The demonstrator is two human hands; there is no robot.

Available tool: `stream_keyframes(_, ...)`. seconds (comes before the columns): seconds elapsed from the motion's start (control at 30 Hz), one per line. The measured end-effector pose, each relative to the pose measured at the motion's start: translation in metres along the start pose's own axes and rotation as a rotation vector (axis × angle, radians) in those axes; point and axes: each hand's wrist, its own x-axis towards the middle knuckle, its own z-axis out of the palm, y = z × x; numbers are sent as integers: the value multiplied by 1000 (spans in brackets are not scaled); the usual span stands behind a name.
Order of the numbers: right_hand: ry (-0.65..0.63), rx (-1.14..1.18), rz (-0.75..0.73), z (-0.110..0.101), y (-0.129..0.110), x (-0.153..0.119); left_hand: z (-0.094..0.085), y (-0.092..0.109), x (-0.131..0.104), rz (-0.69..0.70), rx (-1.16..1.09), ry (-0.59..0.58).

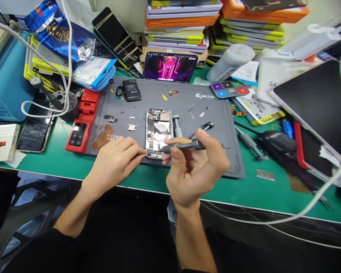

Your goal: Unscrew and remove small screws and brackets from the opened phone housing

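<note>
An opened phone (151, 136), its inner boards and a round coil showing, lies upright on the grey work mat (125, 140). My left hand (116, 159) has its fingers closed together, with the tips at the phone's lower left edge. In my right hand (197, 167) is a dark grey screwdriver (186, 145), gripped between thumb and fingers. Its tip points left at the lower part of the phone, and I cannot tell whether it touches. Another grey screwdriver (177, 127) lies against the phone's right side. A third dark tool (206, 127) sits just behind my right hand.
A black battery (132, 90), small metal parts (131, 127) and screws lie on the mat. A red device (81, 129) borders its left. Behind stands a phone playing video (170, 67), before stacked boxes (179, 38). A white cable (309, 206) loops at right.
</note>
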Motion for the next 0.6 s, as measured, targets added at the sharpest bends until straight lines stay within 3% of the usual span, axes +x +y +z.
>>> stream_keyframes(0.6,-95,-29,2,-2,2,-5,0,2,1,-11,-16,2)
